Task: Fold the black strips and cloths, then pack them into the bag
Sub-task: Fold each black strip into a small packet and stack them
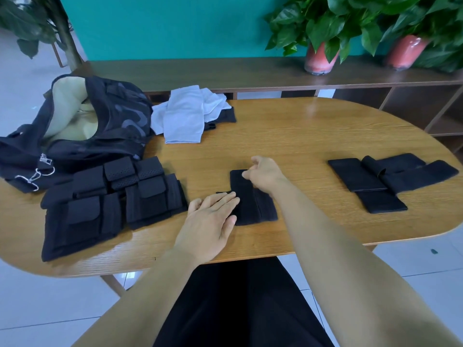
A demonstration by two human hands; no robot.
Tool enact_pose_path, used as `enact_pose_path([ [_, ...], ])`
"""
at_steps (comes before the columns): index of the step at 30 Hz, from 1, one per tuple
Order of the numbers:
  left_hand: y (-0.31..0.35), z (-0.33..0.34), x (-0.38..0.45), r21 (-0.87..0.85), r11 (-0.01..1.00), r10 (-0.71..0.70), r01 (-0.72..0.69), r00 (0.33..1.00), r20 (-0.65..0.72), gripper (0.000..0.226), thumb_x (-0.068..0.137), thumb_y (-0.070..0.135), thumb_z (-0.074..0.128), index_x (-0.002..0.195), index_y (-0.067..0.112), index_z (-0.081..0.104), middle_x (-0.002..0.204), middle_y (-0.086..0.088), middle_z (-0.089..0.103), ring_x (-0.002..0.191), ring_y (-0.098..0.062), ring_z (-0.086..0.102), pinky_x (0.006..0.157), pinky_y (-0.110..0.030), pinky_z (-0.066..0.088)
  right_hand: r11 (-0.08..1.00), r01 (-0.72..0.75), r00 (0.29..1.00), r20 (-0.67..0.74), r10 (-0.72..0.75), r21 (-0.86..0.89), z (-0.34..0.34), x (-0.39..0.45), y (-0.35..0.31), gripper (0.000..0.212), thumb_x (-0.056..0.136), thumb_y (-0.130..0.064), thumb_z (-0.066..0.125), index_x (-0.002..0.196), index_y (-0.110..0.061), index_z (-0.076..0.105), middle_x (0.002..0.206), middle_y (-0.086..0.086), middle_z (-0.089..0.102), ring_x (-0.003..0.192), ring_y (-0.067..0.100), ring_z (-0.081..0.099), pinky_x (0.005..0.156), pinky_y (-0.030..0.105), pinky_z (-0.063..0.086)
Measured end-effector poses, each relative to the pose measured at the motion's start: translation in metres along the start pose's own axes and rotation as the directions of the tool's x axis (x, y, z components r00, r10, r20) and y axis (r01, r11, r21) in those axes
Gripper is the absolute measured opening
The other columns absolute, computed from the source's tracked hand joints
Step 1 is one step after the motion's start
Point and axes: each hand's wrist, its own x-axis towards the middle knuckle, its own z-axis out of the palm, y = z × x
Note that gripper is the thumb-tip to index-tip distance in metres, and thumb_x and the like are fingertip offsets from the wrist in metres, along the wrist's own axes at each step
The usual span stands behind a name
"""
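Mid-fold: my left hand (213,216) presses flat on the strip (246,199), right hand (265,175) pinches its top edge; next, crease it.

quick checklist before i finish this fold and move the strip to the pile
1. Left hand flat on the strip, pinning it: ok.
2. Right hand pinching the strip's far end: ok.
3. Fold edges lined up: cannot tell, hands cover them.
4. Folded pile close on the left: ok.
5. Bag open for packing: ok.
6. All strips folded: not ok, loose strips lie on the right.
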Motion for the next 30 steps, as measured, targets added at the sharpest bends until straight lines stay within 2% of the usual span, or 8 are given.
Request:
enact_pose_path([
  [5,-0.001,0.001,0.0,-0.033,0.999,-0.004,0.004,1.0,-0.01,0.061,0.097,0.049,0.009,0.147,0.029,0.037,0.153,0.018,0.033,0.141,-0.003,0.022,0.112,-0.036,0.019,0.999,0.037,0.996,0.076,-0.038,0.007,-0.001,0.004,-0.017,0.035,0.088,-0.011,0.065,0.122,-0.017,0.061,0.122,0.005,0.06,0.102,0.018,0.056,0.079,0.026,0.046],
  [9,-0.001,0.002,0.0,-0.082,0.997,0.0,-0.005,0.998,-0.06,0.059,0.097,0.047,0.017,0.144,0.024,0.044,0.15,0.014,0.04,0.139,-0.004,0.028,0.112,-0.035,0.023,0.955,0.19,0.981,0.067,-0.18,-0.229,-0.009,-0.017,-0.019,0.016,0.088,-0.011,0.062,0.093,-0.023,0.072,0.085,-0.007,0.064,0.074,0.011,0.058,0.065,0.028,0.048],
  [15,0.0,0.004,-0.001,-0.127,0.992,0.006,-0.025,0.988,-0.152,0.055,0.095,0.045,0.031,0.135,0.016,0.055,0.14,0.004,0.054,0.134,-0.01,0.036,0.11,-0.029,0.02,0.711,0.342,0.902,0.004,-0.431,-0.615,0.018,-0.054,0.015,0.025,0.093,-0.017,0.052,0.104,-0.028,0.072,0.109,-0.008,0.066,0.102,0.018,0.059,0.077,0.028,0.045],
  [18,0.0,0.006,0.0,-0.146,0.989,0.002,-0.028,0.984,-0.178,0.046,0.095,0.037,0.045,0.131,0.012,0.058,0.137,-0.001,0.056,0.133,-0.015,0.042,0.11,-0.032,0.028,0.621,0.387,0.794,-0.096,-0.6,-0.681,0.035,-0.059,0.035,0.016,0.079,-0.007,0.067,0.084,-0.019,0.076,0.089,-0.003,0.07,0.085,0.022,0.064,0.07,0.032,0.05],
  [21,0.0,0.006,0.0,-0.176,0.984,-0.019,-0.012,0.985,-0.173,0.04,0.096,0.028,0.056,0.132,0.01,0.057,0.139,-0.003,0.054,0.136,-0.018,0.041,0.113,-0.031,0.03,0.604,0.393,0.702,-0.198,-0.684,-0.693,0.049,-0.062,0.049,0.02,0.071,-0.006,0.056,0.068,-0.014,0.073,0.076,0.0,0.068,0.068,0.023,0.062,0.057,0.029,0.048],
  [24,0.001,0.005,-0.001,-0.18,0.984,-0.022,-0.007,0.987,-0.162,0.041,0.096,0.026,0.057,0.134,0.01,0.056,0.141,-0.003,0.053,0.137,-0.016,0.039,0.112,-0.024,0.025,0.584,0.394,0.688,-0.193,-0.699,-0.71,0.056,-0.07,0.053,0.038,0.072,-0.01,0.034,0.073,-0.011,0.072,0.079,0.002,0.068,0.069,0.024,0.061,0.056,0.03,0.048],
  [28,0.002,0.004,-0.001,-0.184,0.983,-0.018,-0.01,0.989,-0.148,0.041,0.097,0.025,0.055,0.135,0.009,0.055,0.141,-0.003,0.052,0.138,-0.017,0.038,0.112,-0.024,0.025,0.61,0.403,0.707,-0.192,-0.681,-0.682,0.055,-0.072,0.053,0.043,0.072,-0.011,0.031,0.078,-0.01,0.074,0.085,0.003,0.07,0.074,0.026,0.064,0.061,0.031,0.05],
  [30,0.002,0.002,-0.001,-0.194,0.981,-0.018,-0.009,0.991,-0.136,0.04,0.097,0.025,0.055,0.133,0.008,0.057,0.141,-0.005,0.053,0.137,-0.019,0.039,0.113,-0.031,0.031,0.703,0.427,0.73,-0.243,-0.639,-0.568,0.048,-0.071,0.051,0.043,0.077,-0.009,0.035,0.09,-0.013,0.076,0.098,0.002,0.071,0.088,0.026,0.064,0.073,0.034,0.049],
])
